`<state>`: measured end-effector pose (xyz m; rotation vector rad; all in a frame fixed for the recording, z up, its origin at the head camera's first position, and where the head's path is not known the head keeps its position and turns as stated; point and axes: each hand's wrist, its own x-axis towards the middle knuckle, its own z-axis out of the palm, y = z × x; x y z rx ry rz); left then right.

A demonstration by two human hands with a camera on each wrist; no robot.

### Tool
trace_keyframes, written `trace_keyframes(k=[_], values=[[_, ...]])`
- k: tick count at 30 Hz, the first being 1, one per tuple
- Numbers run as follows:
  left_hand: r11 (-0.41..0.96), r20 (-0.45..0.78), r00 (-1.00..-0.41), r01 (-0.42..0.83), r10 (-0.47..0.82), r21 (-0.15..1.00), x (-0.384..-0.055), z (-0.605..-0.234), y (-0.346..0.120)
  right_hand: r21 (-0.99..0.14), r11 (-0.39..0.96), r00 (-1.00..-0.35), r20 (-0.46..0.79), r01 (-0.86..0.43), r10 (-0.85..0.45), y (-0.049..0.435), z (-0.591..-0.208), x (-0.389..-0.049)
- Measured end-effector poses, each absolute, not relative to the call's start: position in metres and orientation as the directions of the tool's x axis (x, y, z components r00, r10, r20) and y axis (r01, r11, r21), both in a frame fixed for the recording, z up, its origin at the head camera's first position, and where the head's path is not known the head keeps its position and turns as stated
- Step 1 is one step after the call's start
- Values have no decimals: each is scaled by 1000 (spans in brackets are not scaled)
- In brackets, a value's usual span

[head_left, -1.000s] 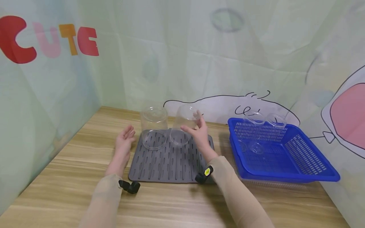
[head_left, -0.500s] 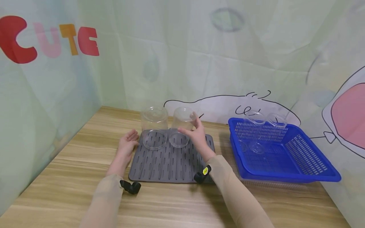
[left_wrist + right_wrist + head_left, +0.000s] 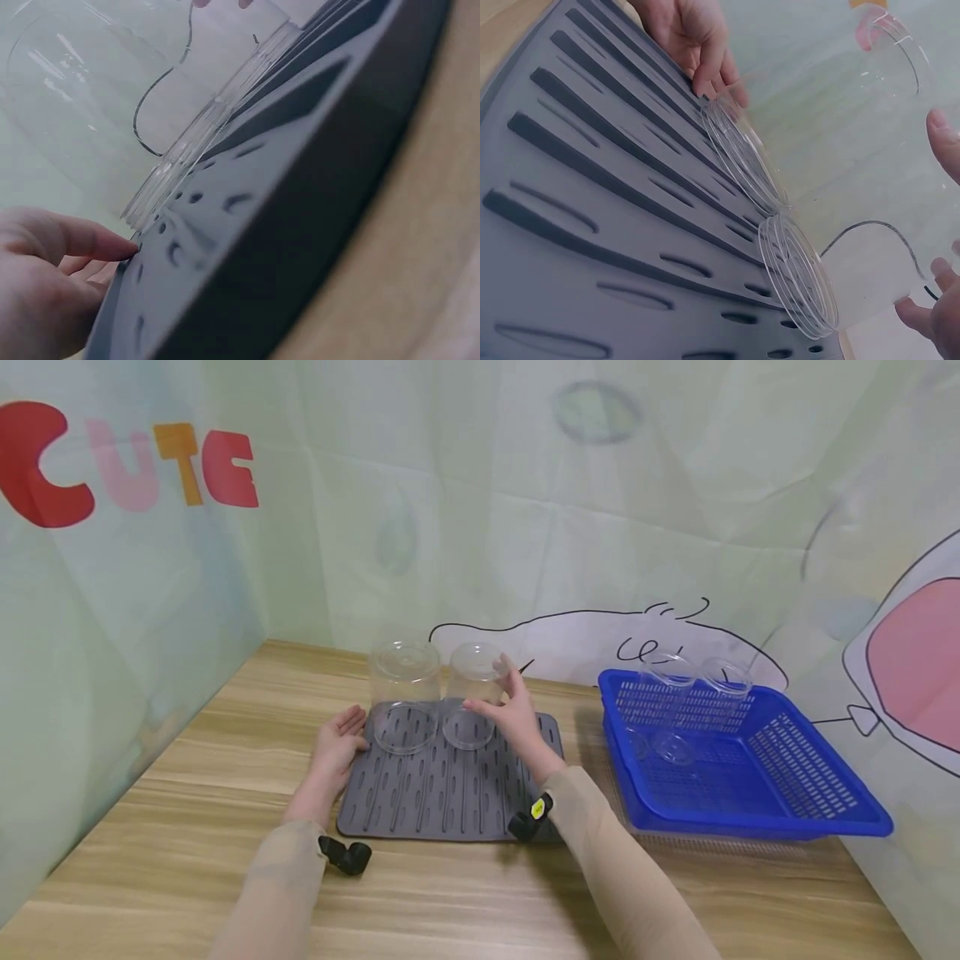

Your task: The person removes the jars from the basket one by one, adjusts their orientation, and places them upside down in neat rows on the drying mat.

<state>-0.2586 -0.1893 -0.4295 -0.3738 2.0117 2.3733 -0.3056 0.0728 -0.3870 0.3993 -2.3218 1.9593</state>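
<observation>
Two clear cups stand mouth down, side by side, on a grey ribbed drying mat [image 3: 450, 802]. The left cup [image 3: 406, 672] is the wider one; the right cup [image 3: 468, 681] stands close beside it. My right hand [image 3: 519, 718] grips the right cup from its right side, thumb in front and fingers reaching behind. In the right wrist view, its thumb and fingertips show along the cup's wall. My left hand [image 3: 336, 747] lies at the mat's left edge, fingers extended. The left wrist view shows its thumb [image 3: 101, 240] touching the mat's edge near the left cup's rim.
A blue slotted plastic basket [image 3: 757, 827] stands on the right of the wooden table [image 3: 420, 902]. Inside it are two tall clear glasses [image 3: 670, 672]. A printed curtain [image 3: 480, 543] hangs close behind the table and along its sides.
The right cup has gone from tilted to upright and shifted slightly left beside the other, my right hand moving with it. My left hand has come slightly right, to the mat's edge.
</observation>
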Motion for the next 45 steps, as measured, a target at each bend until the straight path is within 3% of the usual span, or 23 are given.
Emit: trace_keyframes(k=[20,26,33,45], values=[[-168,-203,-966,-177,-157,970,-261,-429,-190,-963,136,-961,207,-233,-183,75,-376,-300],[-167,-205,-965,-178,-161,970,-261,-429,-190,-942,172,-952,264,-288,-152,80,-372,-295],[-162,-198,-967,-172,-161,972,-261,-431,-190,-890,110,-894,429,-443,-130,95,-343,-275],[-171,-178,-971,-151,-157,974,-261,-433,-191,-862,194,-884,453,-468,-117,155,-278,-260]])
